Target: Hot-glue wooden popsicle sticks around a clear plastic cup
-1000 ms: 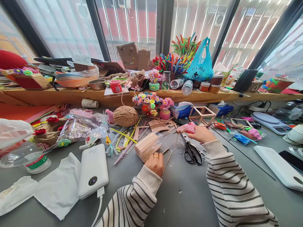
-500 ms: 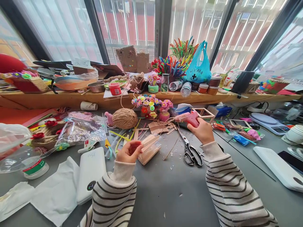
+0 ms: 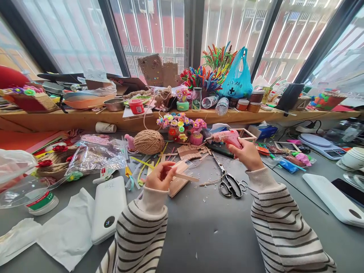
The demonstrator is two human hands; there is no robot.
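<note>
My left hand (image 3: 160, 175) pinches a flat wooden craft stick (image 3: 186, 177), which points to the right across a pack of wooden sticks (image 3: 176, 185) in clear wrap. My right hand (image 3: 248, 153) is wrapped round the handle of a pink hot glue gun (image 3: 231, 137), its nozzle aimed left above the table. Below the gun lie black-handled scissors (image 3: 231, 184), with a strand of twine (image 3: 209, 183) beside them. A mat of joined sticks (image 3: 188, 152) rests behind the pack. A ball of twine (image 3: 149, 141) sits to its left.
On the left are a white power bank (image 3: 109, 208), white paper sheets (image 3: 66, 227) and a clear plastic bag (image 3: 96, 155). Small flower pots (image 3: 196, 136) stand at the back. A second white power bank (image 3: 331, 201) and a kitchen scale (image 3: 322, 146) are on the right.
My left hand now holds a craft stick over the pack. My right hand has shifted slightly right with the glue gun, and the twine strand now lies lower, near the scissors.
</note>
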